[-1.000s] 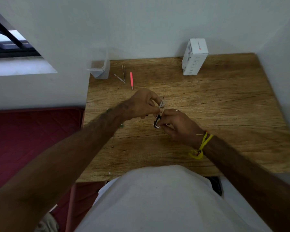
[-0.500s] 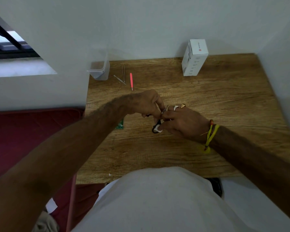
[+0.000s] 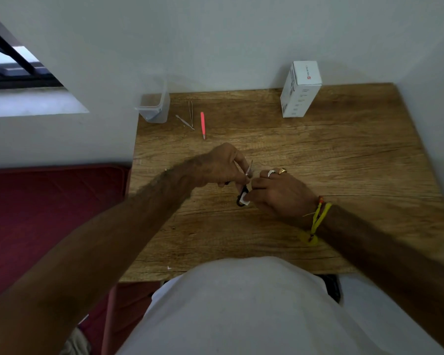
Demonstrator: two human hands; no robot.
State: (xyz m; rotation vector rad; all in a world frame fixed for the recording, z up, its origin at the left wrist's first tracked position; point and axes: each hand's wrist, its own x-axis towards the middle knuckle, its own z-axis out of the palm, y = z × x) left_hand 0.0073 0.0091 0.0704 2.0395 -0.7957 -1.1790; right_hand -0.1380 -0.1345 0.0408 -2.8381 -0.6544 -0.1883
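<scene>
You're pinching a thin metal tool [image 3: 250,167] in your left hand [image 3: 223,166], its tip sticking up just past the fingers. Your right hand [image 3: 282,193] is gripping a small black-and-white part [image 3: 243,199], whose lower end is poking out below the fingertips, just beside the left hand's grip. Both are working over the table [image 3: 344,162]. Pink tweezers [image 3: 203,124] are lying well beyond your left hand.

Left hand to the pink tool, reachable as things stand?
Probably yes for reach: only open table lies between the left hand and the pink tool. But it pinches a thin metal tool, so it must put that down first.
</scene>
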